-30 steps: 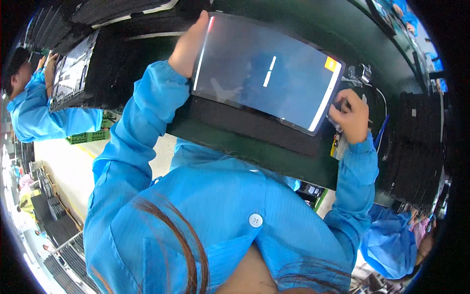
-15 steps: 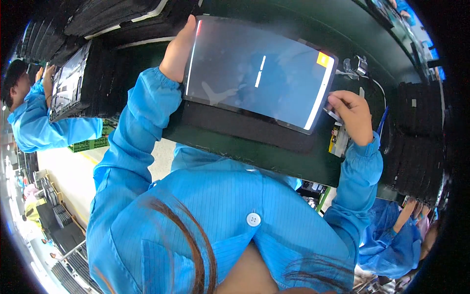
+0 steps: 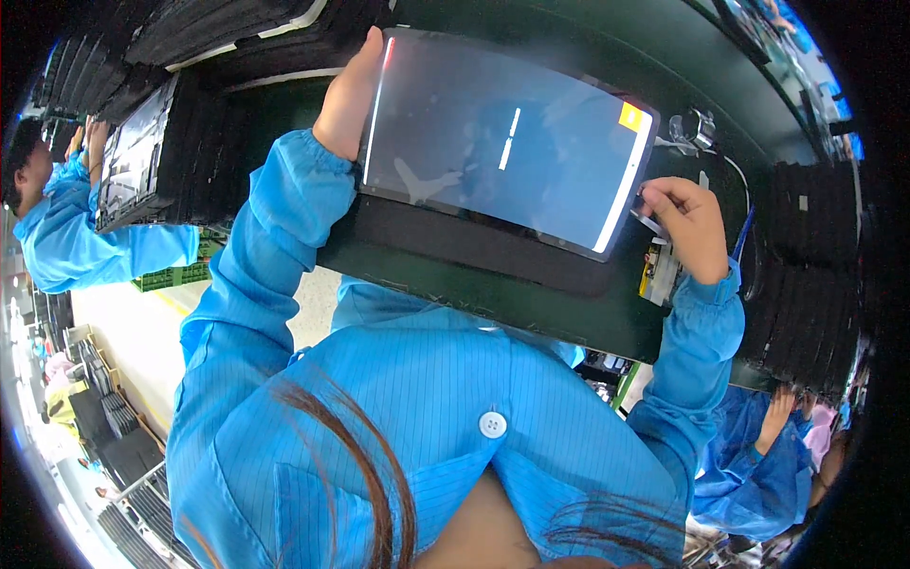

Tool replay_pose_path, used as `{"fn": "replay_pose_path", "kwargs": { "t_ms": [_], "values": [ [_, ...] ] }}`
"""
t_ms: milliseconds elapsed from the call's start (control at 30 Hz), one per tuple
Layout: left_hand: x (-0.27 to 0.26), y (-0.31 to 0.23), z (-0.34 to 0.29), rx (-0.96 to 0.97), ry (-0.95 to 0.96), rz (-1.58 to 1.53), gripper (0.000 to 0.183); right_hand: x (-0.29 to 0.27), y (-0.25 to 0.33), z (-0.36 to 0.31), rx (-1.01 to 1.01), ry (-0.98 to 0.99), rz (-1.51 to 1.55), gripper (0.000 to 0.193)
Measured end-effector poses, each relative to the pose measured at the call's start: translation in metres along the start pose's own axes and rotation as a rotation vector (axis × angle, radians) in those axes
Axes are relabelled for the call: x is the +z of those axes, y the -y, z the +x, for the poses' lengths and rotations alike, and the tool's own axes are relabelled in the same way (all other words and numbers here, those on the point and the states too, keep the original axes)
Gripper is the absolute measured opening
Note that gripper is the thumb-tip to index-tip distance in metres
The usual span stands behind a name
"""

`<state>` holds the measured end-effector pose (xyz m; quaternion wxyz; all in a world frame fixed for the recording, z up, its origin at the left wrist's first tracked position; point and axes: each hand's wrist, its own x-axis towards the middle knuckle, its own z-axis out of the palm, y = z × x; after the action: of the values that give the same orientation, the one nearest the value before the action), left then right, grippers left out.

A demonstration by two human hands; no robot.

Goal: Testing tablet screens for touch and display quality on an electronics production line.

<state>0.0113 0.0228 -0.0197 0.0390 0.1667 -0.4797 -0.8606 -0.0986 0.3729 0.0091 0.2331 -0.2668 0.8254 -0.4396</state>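
A tablet with a lit dark screen tilts over a black mat on the dark green workbench. My left hand grips its left edge, the thumb along the frame and the other fingers hidden behind. At the tablet's lower right edge, my right hand is closed in a pinch. A small silvery piece shows below its fingertips; its kind and whether the fingers hold it are unclear. Just beyond that hand lies a shiny metal ring-like object with a white cable.
A small yellow-and-white labelled item lies by my right wrist. Stacks of black trays stand at the right, and more trays at the left. One co-worker works at the left, another at the lower right.
The tablet and both my hands sit very slightly further right in the picture. My grip on the tablet and the right-hand pinch look the same.
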Motion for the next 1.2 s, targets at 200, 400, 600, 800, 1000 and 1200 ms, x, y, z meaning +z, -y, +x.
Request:
{"fn": "replay_pose_path", "kwargs": {
  "t_ms": [200, 400, 600, 800, 1000, 1200],
  "values": [
    [-0.004, 0.001, 0.002, 0.0, 0.01, 0.003, 0.053, -0.002, -0.008, 0.004, -0.011, 0.036, 0.036, 0.015],
    [-0.005, 0.003, 0.003, -0.002, -0.001, 0.02, 0.057, -0.003, -0.013, 0.004, -0.06, 0.076, 0.059, 0.015],
    [0.002, 0.0, -0.002, 0.029, -0.052, 0.082, 0.058, -0.003, -0.003, 0.005, -0.003, 0.045, -0.002, 0.016],
    [0.004, 0.0, 0.0, 0.003, -0.055, 0.061, 0.058, -0.002, -0.005, 0.003, -0.063, 0.031, 0.036, 0.016],
    [0.017, -0.005, -0.006, -0.066, 0.05, -0.099, 0.063, -0.006, -0.007, 0.005, -0.145, 0.047, 0.01, 0.018],
    [0.023, -0.005, -0.008, -0.066, 0.107, -0.081, 0.066, -0.006, -0.005, 0.007, -0.178, 0.025, 0.047, 0.019]
  ]
}}
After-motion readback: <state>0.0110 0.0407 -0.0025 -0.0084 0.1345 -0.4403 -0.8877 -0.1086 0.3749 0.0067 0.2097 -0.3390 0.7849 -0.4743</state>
